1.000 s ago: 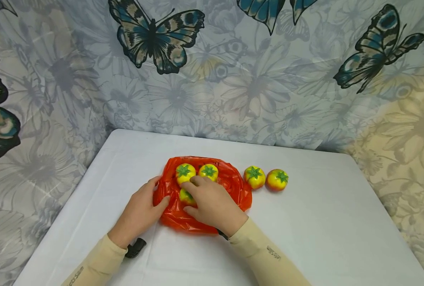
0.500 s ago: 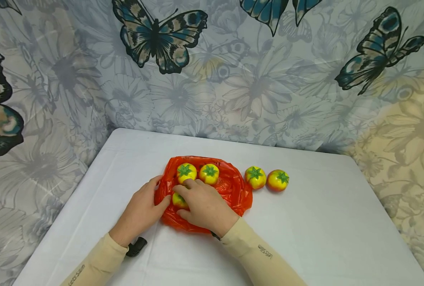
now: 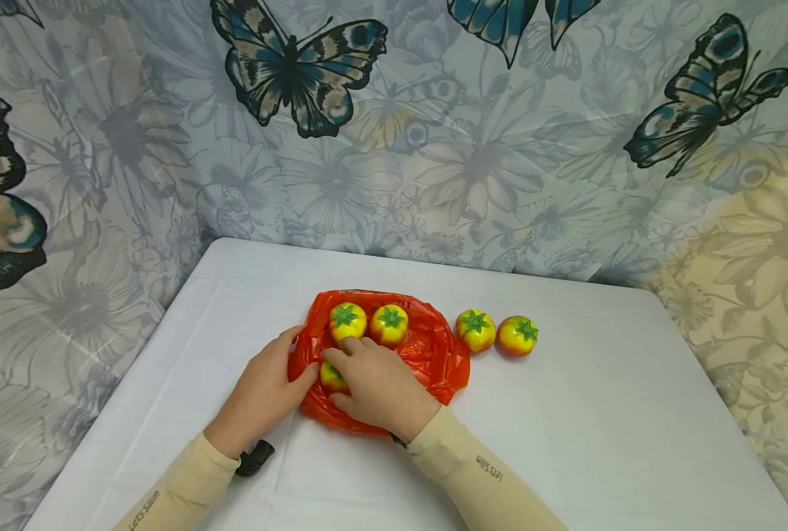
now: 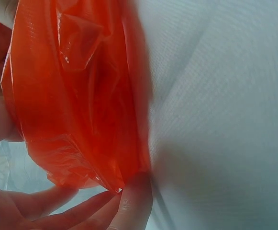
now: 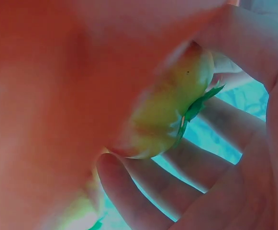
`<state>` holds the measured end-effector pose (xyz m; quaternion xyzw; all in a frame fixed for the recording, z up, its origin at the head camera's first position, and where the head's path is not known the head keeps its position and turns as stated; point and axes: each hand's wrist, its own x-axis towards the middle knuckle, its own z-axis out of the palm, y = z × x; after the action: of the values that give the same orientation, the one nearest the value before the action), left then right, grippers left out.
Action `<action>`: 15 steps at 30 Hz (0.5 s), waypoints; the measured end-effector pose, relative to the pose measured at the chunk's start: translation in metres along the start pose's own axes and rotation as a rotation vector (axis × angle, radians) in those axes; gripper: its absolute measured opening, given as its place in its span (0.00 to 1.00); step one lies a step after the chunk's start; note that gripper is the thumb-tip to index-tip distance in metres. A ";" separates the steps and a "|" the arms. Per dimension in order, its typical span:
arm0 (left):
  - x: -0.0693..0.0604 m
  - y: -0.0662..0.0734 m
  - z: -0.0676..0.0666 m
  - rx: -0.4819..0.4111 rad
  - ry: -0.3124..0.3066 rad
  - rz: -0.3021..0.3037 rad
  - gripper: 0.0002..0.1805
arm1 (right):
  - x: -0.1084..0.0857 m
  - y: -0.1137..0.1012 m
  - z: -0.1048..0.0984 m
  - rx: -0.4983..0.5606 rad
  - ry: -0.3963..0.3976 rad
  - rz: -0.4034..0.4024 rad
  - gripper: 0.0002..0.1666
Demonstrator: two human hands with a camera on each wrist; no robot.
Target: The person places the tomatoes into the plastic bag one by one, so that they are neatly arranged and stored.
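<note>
**Right grip [image 3: 379,380] on a fruit [image 3: 332,377] inside the red bag [image 3: 430,358]**

The right grip curls thumb and fingers round the fruit in the near-left part of the bag. Whether the fruit bears on the plastic or is held just off it cannot be told. The left grip [image 3: 261,387] holds the bag's left side, its thumb over the rim and its fingers outside.

The work appears to be packing; judged so, it is a little past half done. Of five fruits in view, three are within the bag, though the one in the right grip is not yet let go. Two lie outside, and the bag's mouth is wide open.

The held fruit looks round, smooth and glossy, yellow-green with red towards the base; in the right wrist view its leafy green crown faces the palm. In the head view the right grip hides much of it.

Beyond it in the bag, a far-left fruit [image 3: 348,322] and a far-right fruit [image 3: 389,325] sit side by side, star-shaped crowns up. Just beside the bag's right edge stands a fourth fruit [image 3: 476,330], crown up; right of that, a fifth fruit [image 3: 517,336] tilts its crown to the right. These two rest on the white-covered table [image 3: 600,413].
</note>
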<state>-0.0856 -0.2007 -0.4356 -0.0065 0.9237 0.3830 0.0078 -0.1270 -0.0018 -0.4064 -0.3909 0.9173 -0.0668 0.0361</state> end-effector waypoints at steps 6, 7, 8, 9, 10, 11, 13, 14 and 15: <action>0.001 0.002 0.001 0.007 0.000 0.004 0.39 | -0.002 0.001 0.005 -0.037 0.004 0.000 0.33; 0.001 0.002 0.001 0.007 -0.002 0.003 0.39 | -0.002 0.001 0.005 -0.042 0.006 0.001 0.33; 0.001 0.002 0.001 0.005 -0.005 -0.001 0.39 | -0.002 0.001 0.005 -0.043 0.007 0.002 0.33; 0.000 0.002 0.001 0.006 -0.007 0.000 0.39 | -0.003 0.002 0.005 -0.039 0.006 0.005 0.33; 0.000 0.002 0.001 0.007 -0.009 -0.001 0.39 | -0.004 0.002 0.005 -0.035 0.005 0.007 0.33; 0.000 0.002 0.001 0.008 -0.012 -0.001 0.39 | -0.004 0.003 0.005 -0.031 0.004 0.009 0.33; -0.001 0.002 0.000 0.012 -0.014 -0.002 0.39 | -0.006 0.003 0.003 -0.019 0.002 0.011 0.34; -0.002 0.001 -0.001 0.015 -0.014 -0.004 0.40 | -0.006 0.004 0.002 -0.012 0.001 0.009 0.34; -0.002 0.001 -0.002 0.019 -0.014 -0.007 0.40 | -0.007 0.004 0.000 0.000 0.001 0.008 0.34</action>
<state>-0.0832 -0.2012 -0.4335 -0.0068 0.9271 0.3743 0.0155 -0.1252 0.0064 -0.4070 -0.3872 0.9189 -0.0667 0.0361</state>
